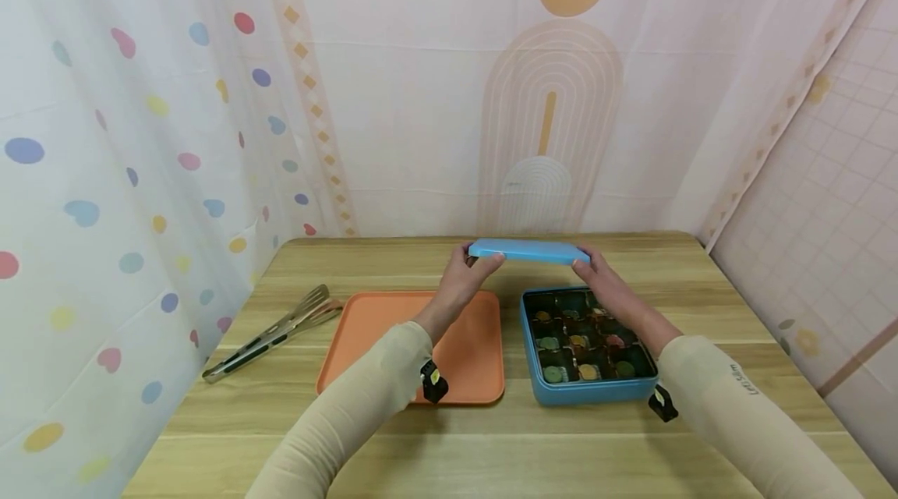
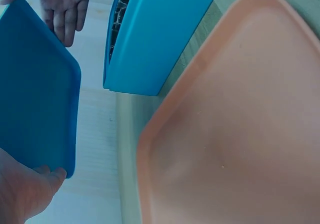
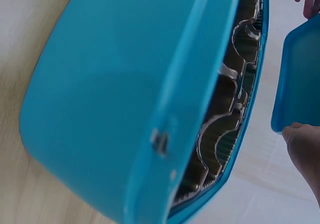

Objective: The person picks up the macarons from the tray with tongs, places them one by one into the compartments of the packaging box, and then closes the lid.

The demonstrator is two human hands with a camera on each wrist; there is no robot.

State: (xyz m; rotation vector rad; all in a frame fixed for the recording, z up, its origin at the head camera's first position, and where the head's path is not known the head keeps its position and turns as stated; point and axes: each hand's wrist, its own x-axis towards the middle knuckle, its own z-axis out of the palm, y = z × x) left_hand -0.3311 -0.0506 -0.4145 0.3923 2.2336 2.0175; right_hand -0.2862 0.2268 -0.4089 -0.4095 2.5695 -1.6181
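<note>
A flat blue lid [image 1: 529, 250] is held up above the far part of the table. My left hand [image 1: 466, 278] pinches its left end, with the thumb on the near edge. At the opposite end my right hand [image 1: 609, 286] grips the lid's corner. Below and to the right stands the uncovered blue box [image 1: 596, 392], fitted with a dark divided insert that holds small round pieces in green, yellow and red. In the left wrist view the lid [image 2: 37, 94] shows its underside, left hand [image 2: 30, 191] at one corner and right hand [image 2: 67, 9] at the other.
An orange tray [image 1: 468, 359] lies left of the box, under my left forearm. Further left, metal tongs [image 1: 277, 334] with dark grips rest on the wooden table [image 1: 491, 456]. Patterned curtains [image 1: 421, 93] hang behind and to the sides.
</note>
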